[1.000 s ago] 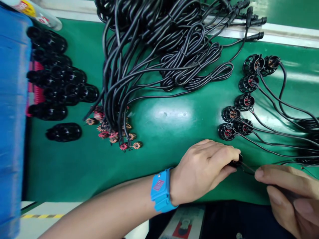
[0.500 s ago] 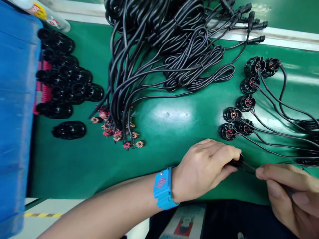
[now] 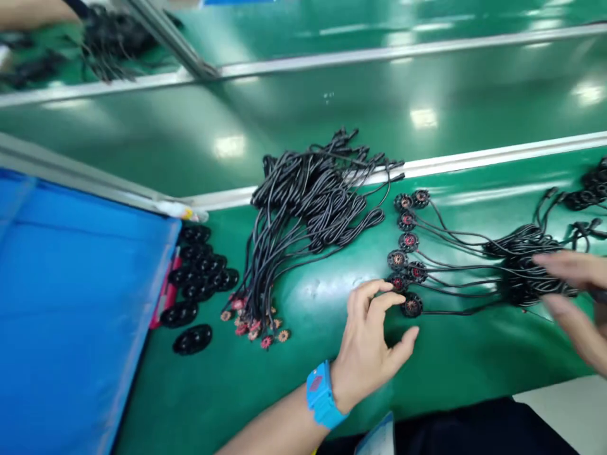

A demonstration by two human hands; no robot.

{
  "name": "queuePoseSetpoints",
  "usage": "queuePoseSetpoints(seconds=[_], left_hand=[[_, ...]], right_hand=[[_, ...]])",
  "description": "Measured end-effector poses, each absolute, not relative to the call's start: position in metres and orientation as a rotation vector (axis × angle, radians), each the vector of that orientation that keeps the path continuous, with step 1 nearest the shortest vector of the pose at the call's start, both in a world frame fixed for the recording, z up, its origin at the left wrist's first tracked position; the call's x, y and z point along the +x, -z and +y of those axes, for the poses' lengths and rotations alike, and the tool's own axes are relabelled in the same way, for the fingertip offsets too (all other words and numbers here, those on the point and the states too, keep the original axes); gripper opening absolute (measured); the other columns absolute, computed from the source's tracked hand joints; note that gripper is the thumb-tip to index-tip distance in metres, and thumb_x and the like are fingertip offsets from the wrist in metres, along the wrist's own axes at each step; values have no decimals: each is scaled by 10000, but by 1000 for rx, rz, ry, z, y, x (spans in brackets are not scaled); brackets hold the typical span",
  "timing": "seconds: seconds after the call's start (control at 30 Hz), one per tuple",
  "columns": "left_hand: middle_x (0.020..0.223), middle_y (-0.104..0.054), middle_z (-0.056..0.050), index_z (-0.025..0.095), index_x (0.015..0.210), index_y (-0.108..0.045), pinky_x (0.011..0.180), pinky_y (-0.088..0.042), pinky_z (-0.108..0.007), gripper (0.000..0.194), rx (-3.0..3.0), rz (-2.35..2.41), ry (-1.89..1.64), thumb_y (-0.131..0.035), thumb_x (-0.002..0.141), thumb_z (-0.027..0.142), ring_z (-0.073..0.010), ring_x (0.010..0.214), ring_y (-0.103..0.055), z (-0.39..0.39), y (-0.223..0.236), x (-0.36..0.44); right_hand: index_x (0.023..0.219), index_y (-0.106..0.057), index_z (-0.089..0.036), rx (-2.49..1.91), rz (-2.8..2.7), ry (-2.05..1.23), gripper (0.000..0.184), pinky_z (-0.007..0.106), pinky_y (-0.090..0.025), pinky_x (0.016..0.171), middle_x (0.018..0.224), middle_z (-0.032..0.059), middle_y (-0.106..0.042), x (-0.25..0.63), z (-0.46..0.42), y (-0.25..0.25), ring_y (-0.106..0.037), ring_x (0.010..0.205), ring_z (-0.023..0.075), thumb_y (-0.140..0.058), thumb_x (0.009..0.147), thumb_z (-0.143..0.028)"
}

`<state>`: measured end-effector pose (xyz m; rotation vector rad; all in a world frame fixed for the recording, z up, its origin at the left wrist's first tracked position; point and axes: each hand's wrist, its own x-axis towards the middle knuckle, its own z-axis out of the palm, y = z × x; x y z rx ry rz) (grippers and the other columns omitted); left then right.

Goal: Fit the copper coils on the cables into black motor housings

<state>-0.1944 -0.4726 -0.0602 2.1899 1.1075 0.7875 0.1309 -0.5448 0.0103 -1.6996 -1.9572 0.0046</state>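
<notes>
My left hand (image 3: 372, 341), with a blue wrist strap (image 3: 325, 395), is open above the green bench. Its bent fingers are apart, close to a black round housing (image 3: 411, 305) with a copper-coloured toothed ring inside and a cable running right. Several similar black housings (image 3: 408, 242) stand in a rough column beyond it, some with red rings. At the right edge, my right hand (image 3: 576, 297) is blurred and partly cut off, its thumb and forefinger spread over the coiled black cables (image 3: 531, 265). A dark patch between those fingers is too unclear to name.
A large bundle of black cables (image 3: 303, 208) lies mid-bench, its ends carrying red and copper toothed rings (image 3: 266, 341). Black bell-shaped covers (image 3: 192, 339) sit beside a blue bin (image 3: 80, 316). White rails (image 3: 455, 164) cross behind. Another person's arm (image 3: 38, 16) shows at upper left.
The view has lifted and widened. My left hand has let go of the black housing, which now lies below the others. My right hand has moved away from it, its fingers now apart.
</notes>
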Motion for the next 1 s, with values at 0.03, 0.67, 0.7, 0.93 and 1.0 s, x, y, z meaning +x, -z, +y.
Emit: queuePoseSetpoints(seconds=[0.03,0.67,0.7,0.93,1.0], left_hand=[[1465,-513,-187,237,1406,-477,1113,-512,-586,605,2220,1143,-733,-768,879,293,-380,1417,-513,-473,60,-195],[1757,-175,-242,226,1677,174,1264,-324,-674,1329,2622,1100,-219,-787,841,607,-430,1619,-198,-430,75,-191],[1756,-182,-237,224,1679,167,1267,-324,-663,1312,2643,1070,-224,-770,853,624,-422,1618,-208,-427,76,-187],[1752,-150,-256,148,1696,69,1298,-249,-648,1268,2676,785,-160,-607,865,827,-409,1633,-139,-389,77,-108],[1751,-147,-258,121,1699,-26,1315,-209,-635,1289,2624,747,-106,-635,826,849,-405,1638,-127,-376,72,-70]], right_hand=[[1525,-465,-316,-1747,-2113,39,706,518,-521,895,1351,109,-673,152,-543,-7,-678,1088,353,-686,911,-586],[936,-638,-191,-2019,-2423,-33,380,394,-490,729,876,69,-631,200,-535,36,-621,760,258,-728,582,-295],[918,-631,-190,-2061,-2391,11,377,404,-486,721,875,77,-630,201,-544,39,-622,758,269,-723,567,-292],[946,-598,-211,-2312,-2206,268,243,412,-456,754,901,101,-634,248,-579,30,-638,809,295,-664,718,-265],[935,-588,-195,-2388,-2147,340,173,418,-435,742,900,119,-629,267,-585,22,-634,786,296,-623,785,-274]])
